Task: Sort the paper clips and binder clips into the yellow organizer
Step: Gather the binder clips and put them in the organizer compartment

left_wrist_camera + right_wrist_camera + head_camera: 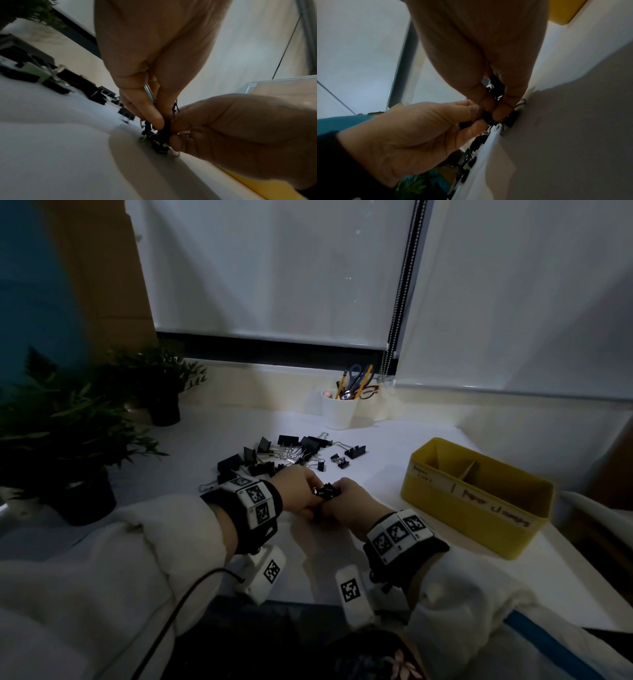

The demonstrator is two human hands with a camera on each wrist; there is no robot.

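Small black binder clips (327,491): one tangled cluster, pinched between fingertips of left hand (297,494) and right hand (352,501), low over white table (394,546). Loose clip pile (284,455): just beyond left hand. Yellow organizer (479,498): right of right hand. Window blinds (274,268) behind.

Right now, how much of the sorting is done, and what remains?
Done: nothing that shows; what can be seen of the organizer looks empty, though its floor is partly hidden. In hand: the left hand and right hand both pinch a small bunch of binder clips just above the table. Left: the pile of clips behind the hands lies unsorted.
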